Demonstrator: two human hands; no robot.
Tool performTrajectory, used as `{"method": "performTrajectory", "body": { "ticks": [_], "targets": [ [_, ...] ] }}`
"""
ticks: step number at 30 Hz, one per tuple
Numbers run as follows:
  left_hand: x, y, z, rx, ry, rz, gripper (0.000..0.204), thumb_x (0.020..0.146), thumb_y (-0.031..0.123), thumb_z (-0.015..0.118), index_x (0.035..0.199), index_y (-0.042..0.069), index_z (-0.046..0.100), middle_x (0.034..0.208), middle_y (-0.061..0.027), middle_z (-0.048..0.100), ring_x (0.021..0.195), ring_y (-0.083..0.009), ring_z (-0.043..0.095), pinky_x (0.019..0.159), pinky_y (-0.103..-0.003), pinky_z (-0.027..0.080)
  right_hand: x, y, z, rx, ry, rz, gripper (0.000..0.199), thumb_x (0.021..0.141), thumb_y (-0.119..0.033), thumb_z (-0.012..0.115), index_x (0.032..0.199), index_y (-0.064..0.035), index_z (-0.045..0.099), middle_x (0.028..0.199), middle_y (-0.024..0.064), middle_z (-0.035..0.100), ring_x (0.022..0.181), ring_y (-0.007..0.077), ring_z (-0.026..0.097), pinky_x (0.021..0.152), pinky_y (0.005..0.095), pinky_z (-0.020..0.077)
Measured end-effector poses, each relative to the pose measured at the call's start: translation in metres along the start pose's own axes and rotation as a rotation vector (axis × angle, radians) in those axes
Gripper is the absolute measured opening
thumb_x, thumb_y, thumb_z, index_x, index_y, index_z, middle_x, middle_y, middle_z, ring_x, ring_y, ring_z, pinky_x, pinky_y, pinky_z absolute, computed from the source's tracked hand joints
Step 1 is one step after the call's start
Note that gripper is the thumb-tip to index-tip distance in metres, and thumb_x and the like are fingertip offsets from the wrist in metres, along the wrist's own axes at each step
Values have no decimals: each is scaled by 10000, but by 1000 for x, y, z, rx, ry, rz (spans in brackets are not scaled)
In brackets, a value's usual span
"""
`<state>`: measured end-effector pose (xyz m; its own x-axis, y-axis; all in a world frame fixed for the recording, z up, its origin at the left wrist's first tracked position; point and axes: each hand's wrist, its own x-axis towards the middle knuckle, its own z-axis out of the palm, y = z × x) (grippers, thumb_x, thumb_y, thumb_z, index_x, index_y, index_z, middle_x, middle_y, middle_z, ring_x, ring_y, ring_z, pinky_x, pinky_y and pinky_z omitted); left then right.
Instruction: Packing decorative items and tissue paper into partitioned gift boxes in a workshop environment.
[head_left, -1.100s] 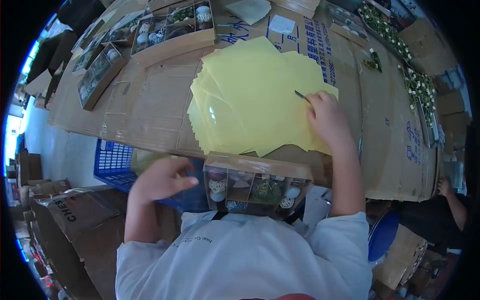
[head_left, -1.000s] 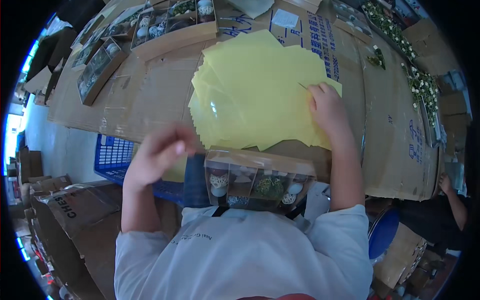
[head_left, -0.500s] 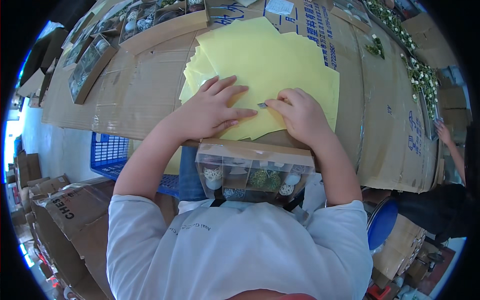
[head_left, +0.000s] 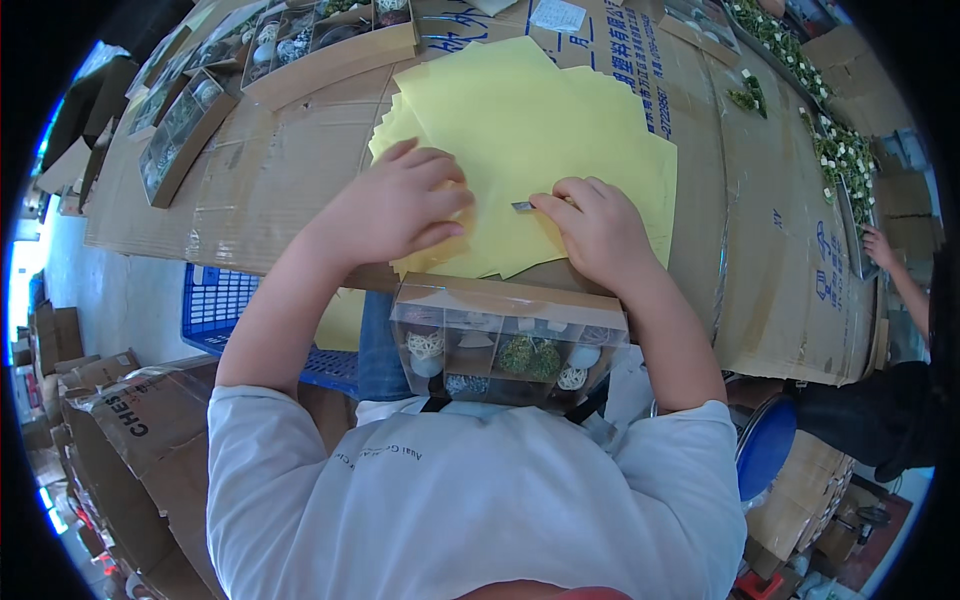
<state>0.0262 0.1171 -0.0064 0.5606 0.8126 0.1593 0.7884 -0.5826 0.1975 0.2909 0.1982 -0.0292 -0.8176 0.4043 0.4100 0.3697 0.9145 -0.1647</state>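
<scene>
A fanned stack of yellow sheets (head_left: 560, 120) lies on the cardboard-covered table in front of me. My right hand (head_left: 603, 232) pinches a small metal blade (head_left: 522, 207) between thumb and forefinger, its tip just over the top sheet. At the stack's left side is my left hand (head_left: 400, 205), with its fingers loosely bent and apart, holding nothing; whether it touches the paper I cannot tell. Between my arms, against my lap, rests a clear-windowed cardboard box (head_left: 480, 325) with compartments of decorative balls, some white, one green and mossy.
Similar compartment boxes (head_left: 335, 62) stand at the table's far left. Green sprigs with white bits (head_left: 840, 160) lie along the right edge, near another person's hand (head_left: 880, 248). A blue plastic basket (head_left: 215, 310) sits below left; a blue round stool (head_left: 768, 447) is at lower right.
My left hand has drawn back to the left from the middle of the sheets, its fingers bending more. The right hand with the blade has barely moved.
</scene>
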Motion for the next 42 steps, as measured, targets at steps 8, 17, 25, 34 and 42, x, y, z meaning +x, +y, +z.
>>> {"method": "performTrajectory", "body": {
  "ticks": [8,17,25,34,42],
  "targets": [
    [-32,20,-24,-583,378,-162,461,959,354,446,1150,-47,568,1181,-215,569,1125,-342,520,986,-404,384,4,1,-15,164,49,40,586,695,-218,766,1239,-144,558,1240,109,489,1175,311,455,980,404,379],
    [-23,55,-11,-1057,203,-198,640,951,462,403,1291,-79,434,1291,-201,499,1226,-291,455,1048,-398,324,21,-35,-48,333,419,-142,159,672,-49,764,793,-109,680,946,46,587,998,269,550,850,366,434],
    [-36,77,-11,-384,-144,-21,622,869,353,562,1337,-28,409,1269,-215,494,1144,-392,489,955,-430,406,-26,-58,-70,758,-407,172,528,831,-177,669,1315,-64,492,1187,159,505,1116,314,487,914,382,430],
    [-12,105,-20,-425,-421,-259,349,836,343,595,922,11,533,829,-167,589,821,-372,574,713,-446,447,-47,-80,-61,245,-509,120,792,752,-396,695,1371,0,398,929,128,531,840,309,516,748,407,423],
    [-19,118,-18,-509,-323,-276,363,780,350,657,815,11,532,755,-167,569,760,-375,569,657,-454,436,-24,-66,-60,972,-236,422,86,780,-11,691,858,-23,658,898,69,610,813,147,562,734,278,458]
  ]
}}
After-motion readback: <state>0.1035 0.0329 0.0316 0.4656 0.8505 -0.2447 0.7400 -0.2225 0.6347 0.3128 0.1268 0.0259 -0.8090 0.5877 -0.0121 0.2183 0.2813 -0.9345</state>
